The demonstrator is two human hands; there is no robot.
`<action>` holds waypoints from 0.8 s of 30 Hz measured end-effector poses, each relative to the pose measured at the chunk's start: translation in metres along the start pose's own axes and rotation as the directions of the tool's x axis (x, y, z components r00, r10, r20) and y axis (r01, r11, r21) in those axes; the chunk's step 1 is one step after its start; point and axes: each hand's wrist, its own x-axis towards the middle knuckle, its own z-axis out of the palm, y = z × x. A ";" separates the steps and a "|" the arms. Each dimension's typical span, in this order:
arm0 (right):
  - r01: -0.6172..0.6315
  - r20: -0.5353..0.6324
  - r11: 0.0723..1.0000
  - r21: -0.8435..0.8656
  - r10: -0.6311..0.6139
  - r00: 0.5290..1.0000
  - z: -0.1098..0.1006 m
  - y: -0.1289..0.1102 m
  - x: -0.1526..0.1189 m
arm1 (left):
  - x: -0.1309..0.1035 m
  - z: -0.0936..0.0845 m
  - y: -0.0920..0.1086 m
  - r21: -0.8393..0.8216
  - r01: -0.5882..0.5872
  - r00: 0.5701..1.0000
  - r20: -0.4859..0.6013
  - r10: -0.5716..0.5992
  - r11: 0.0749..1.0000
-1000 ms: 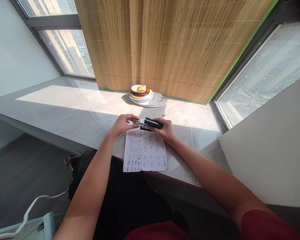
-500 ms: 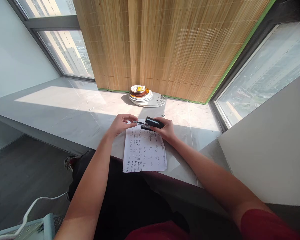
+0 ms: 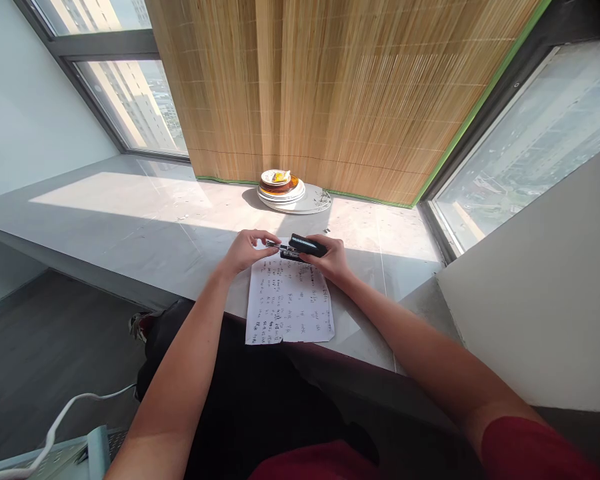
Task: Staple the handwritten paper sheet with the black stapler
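A black stapler point(image 3: 308, 245) is held above the far part of a handwritten sheet of paper point(image 3: 291, 303), its top arm raised from its base. My right hand point(image 3: 333, 257) wraps round the stapler's right end. From the left, my left hand point(image 3: 246, 251) pinches a thin metal slide point(image 3: 276, 246) that sticks out of the stapler's left end. My fingers partly cover this slide, and whether staples lie inside is too small to tell.
Behind the hands, a stack of plates point(image 3: 281, 190) stands on the tiled sill point(image 3: 180, 247) by a bamboo blind point(image 3: 330, 100). The paper overhangs the sill's front edge above my lap. A white cable point(image 3: 70, 408) runs at lower left.
My left hand has shifted slightly right toward the stapler, so less of the metal slide sticks out. My right hand and the paper have stayed nearly still.
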 end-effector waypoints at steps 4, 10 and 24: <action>0.001 0.014 1.000 0.003 -0.001 1.000 0.001 0.003 0.000 | 0.001 0.003 0.000 -0.029 -0.018 1.000 -0.019 0.018 0.999; 0.028 0.013 1.000 0.008 -0.029 1.000 0.002 0.007 0.000 | 0.001 0.003 -0.002 -0.072 0.000 0.998 0.061 0.004 0.997; 0.000 0.014 1.000 -0.008 0.000 1.000 0.001 0.004 -0.001 | 0.000 0.002 -0.002 -0.073 0.038 0.996 0.080 -0.032 0.997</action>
